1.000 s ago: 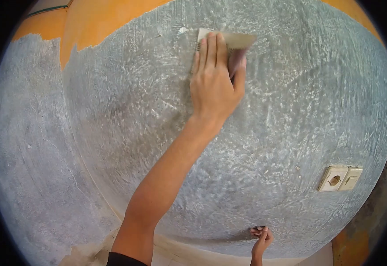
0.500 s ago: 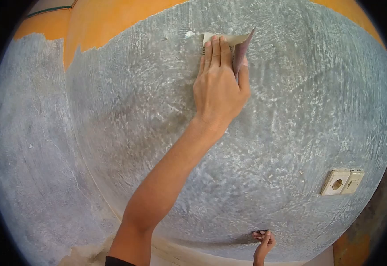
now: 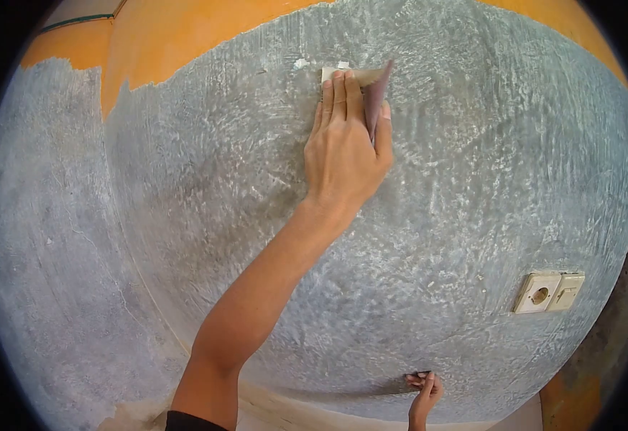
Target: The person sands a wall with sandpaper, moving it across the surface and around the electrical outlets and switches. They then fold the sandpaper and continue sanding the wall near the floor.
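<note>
My left hand (image 3: 346, 154) presses a folded sheet of sandpaper (image 3: 376, 100) flat against the grey wall (image 3: 429, 215), high in the middle of the view. Its fingers point up over the pale side of the sheet, and a purplish flap stands out between the fingers and the thumb. Low on the right, my right hand (image 3: 426, 390) is near the wall with its fingers curled together. A small dark shape shows at its fingertips, too small to make out.
A socket (image 3: 537, 292) and a switch (image 3: 566, 291) sit side by side on the wall at the right. Orange paint (image 3: 177, 36) borders the grey area at the top. A wall corner runs down the left side. White patches (image 3: 300, 64) mark the wall near the sheet.
My left hand and the sandpaper have moved a little left and down against the wall, uncovering a small white patch above the fingertips. The view has shifted slightly.
</note>
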### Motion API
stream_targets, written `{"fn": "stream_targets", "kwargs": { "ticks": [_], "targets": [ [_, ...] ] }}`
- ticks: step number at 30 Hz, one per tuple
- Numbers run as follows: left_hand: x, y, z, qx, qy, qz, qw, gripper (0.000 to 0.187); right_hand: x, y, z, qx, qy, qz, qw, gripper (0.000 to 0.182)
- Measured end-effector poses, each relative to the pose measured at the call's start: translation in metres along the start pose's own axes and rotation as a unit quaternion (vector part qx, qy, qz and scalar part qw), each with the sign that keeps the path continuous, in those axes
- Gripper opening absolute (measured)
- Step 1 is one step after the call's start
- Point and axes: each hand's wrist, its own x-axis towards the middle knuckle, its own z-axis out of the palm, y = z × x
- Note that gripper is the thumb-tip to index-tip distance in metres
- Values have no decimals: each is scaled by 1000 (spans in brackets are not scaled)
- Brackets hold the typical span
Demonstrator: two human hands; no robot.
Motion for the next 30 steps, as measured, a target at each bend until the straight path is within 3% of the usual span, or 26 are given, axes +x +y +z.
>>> {"fn": "stream_targets", "kwargs": {
  "ticks": [6,15,21,27,30],
  "targets": [
    [2,1,-8,-44,-37,-46,997,57,-1,4,-4,13,-7,4,1000,35],
    [-2,-3,-8,7,-19,22,1000,56,0,9,-3,-5,-4,3,1000,35],
    [-1,-10,-14,-33,-37,5,999,55,-1,8,-3,-3,5,5,1000,36],
    [-1,6,-9,49,-6,27,998,57,-1,14,-7,-2,0,-3,1000,37],
    [-3,28,-8,86,-55,-32,994,60,-1,10,-2,-7,0,4,1000,37]
  ]
}}
